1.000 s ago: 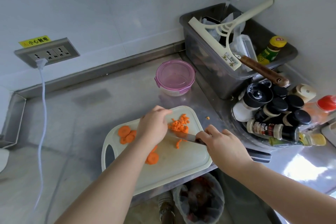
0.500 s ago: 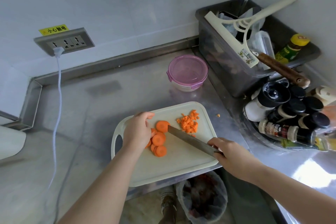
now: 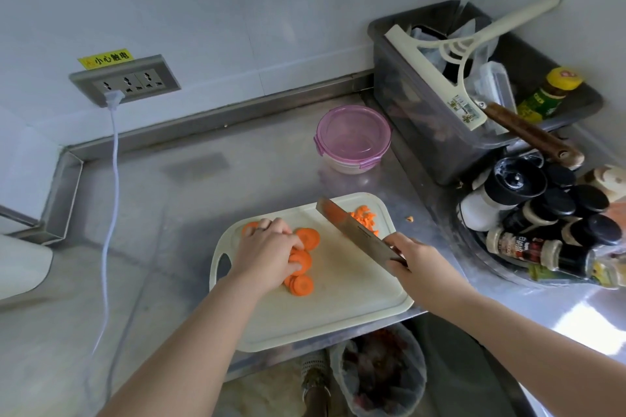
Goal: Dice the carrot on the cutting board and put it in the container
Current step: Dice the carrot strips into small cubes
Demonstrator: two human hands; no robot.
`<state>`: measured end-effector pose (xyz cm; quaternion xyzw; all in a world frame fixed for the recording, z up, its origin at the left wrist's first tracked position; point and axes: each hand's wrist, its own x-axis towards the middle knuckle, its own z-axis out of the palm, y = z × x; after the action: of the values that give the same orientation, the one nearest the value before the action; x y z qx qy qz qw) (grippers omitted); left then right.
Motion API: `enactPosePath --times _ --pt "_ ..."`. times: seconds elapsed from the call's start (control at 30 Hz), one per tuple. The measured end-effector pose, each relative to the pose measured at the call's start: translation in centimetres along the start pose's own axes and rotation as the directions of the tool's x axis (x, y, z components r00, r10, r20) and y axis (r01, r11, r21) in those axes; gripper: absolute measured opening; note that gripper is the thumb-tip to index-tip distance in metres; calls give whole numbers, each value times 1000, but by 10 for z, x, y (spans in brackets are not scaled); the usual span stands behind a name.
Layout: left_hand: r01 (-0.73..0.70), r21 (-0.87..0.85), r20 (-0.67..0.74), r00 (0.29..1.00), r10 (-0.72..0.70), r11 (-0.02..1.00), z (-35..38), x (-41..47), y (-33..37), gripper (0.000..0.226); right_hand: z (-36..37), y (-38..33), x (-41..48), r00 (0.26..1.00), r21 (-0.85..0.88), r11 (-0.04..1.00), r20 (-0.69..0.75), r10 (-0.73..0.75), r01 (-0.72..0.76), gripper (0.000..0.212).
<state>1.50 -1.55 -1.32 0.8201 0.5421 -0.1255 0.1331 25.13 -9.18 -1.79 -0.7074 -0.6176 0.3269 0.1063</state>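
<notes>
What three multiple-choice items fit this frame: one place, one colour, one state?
1. The diced carrot lies:
A) in the container
B) at the far right corner of the cutting board
C) on the floor

2. The container's lid is:
A) green
B) pink
C) black

3. The right hand:
A) is open
B) grips the knife
C) rests on the lid

Key:
1 B, the orange bits sit on the board beyond the blade.
2 B, the lid reads translucent pink.
3 B, fingers wrap the handle, while the left hand holds the carrot slices.
</notes>
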Motion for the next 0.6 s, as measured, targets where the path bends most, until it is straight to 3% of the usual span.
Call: enactPosePath --times 0.3,0.43,0.6 --pt "-24 85 32 999 22 996 -6 -12 -6 25 -3 -9 2 1000 27 1000 -5 -14 14 26" --pt "-2 72 -37 999 4 997 -8 -11 -7 21 -4 -11 3 1000 18 1000 15 -14 14 26" --pt "0 127 -67 998 9 992 -6 1 11 41 -5 -12 3 1000 3 1000 10 -14 14 26"
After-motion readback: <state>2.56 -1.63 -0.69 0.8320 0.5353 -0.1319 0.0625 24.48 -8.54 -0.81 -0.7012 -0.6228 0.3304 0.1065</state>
